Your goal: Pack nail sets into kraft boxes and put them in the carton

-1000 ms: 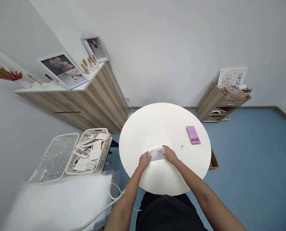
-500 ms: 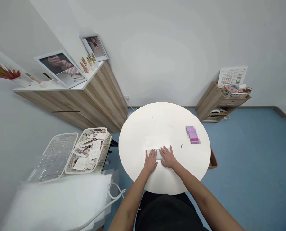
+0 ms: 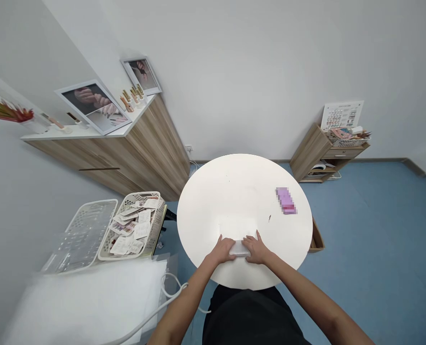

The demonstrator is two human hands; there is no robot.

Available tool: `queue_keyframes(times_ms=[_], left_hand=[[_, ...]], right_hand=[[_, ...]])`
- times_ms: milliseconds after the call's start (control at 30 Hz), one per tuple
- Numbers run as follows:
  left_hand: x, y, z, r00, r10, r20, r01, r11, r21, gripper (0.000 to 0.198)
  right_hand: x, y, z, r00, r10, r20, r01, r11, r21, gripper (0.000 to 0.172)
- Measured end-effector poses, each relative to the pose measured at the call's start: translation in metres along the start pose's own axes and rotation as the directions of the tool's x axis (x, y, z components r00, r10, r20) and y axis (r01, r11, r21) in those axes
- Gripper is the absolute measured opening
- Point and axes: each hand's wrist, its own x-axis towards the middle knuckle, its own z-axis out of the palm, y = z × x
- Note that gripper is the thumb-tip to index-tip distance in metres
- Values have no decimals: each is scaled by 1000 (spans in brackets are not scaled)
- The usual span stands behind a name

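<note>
A small translucent white plastic packet (image 3: 239, 248) lies near the front edge of the round white table (image 3: 206, 206). My left hand (image 3: 222, 251) grips its left end, and my right hand (image 3: 257, 250) grips its right end. Much of the packet is hidden by my fingers. Just beyond it, a faint pale rectangle (image 3: 238, 227) shows on the tabletop, possibly a clear film. A blurred pink box (image 3: 285, 201) lies flat on the table's right side, well away from both hands.
To my left, a white plastic basket (image 3: 134, 226) full of printed sachets stands beside a clear perforated tray (image 3: 82, 235), above a white cushion (image 3: 84, 306). A wooden cabinet (image 3: 151, 148) displays photographs. A cable (image 3: 155, 311) runs lower left; a wooden shelf unit (image 3: 311, 153) stands far right.
The packet has moved toward me, from mid-table to near the front edge, with both hands still on it. The pale rectangle now shows where it lay.
</note>
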Motion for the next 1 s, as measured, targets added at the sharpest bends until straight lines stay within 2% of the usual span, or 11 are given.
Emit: queue_keyframes(times_ms=[100,200,367,467,600,667,733,800,867,933,1000], left_hand=[[8,-2,-21,986,-70,152,97,979,-181,43],[19,-4,-39,979,-120,163,165,939,-302,27],[32,-11,-45,963,-267,-36,247,928,-278,27],[33,-12,-37,926,-348,-146,310,922,-234,33],[27,-8,-18,878,-404,-257,373,913,-164,50],[22,-3,-8,852,-366,-373,377,925,-46,57],[17,3,3,850,-223,-477,319,939,130,60],[13,10,14,876,-42,-481,197,941,276,61],[10,18,25,902,75,-424,82,936,341,62],[7,25,35,919,106,-379,33,939,343,64],[5,31,44,933,84,-349,31,950,312,67]], right_hand=[[6,2,-10,998,62,32,-64,997,45,51],[19,8,-23,992,127,-1,-127,988,83,29],[44,18,-38,966,228,-120,-207,965,162,27],[56,22,-37,948,271,-164,-246,956,159,27],[63,25,-27,934,302,-190,-282,951,129,23],[63,26,-22,921,309,-237,-289,950,115,24],[61,27,-16,896,325,-301,-305,946,111,30],[56,29,-9,850,382,-362,-355,924,141,41],[49,31,1,771,487,-410,-429,873,232,50],[40,34,12,659,619,-427,-501,785,365,55],[31,36,23,563,723,-400,-538,689,486,59]])
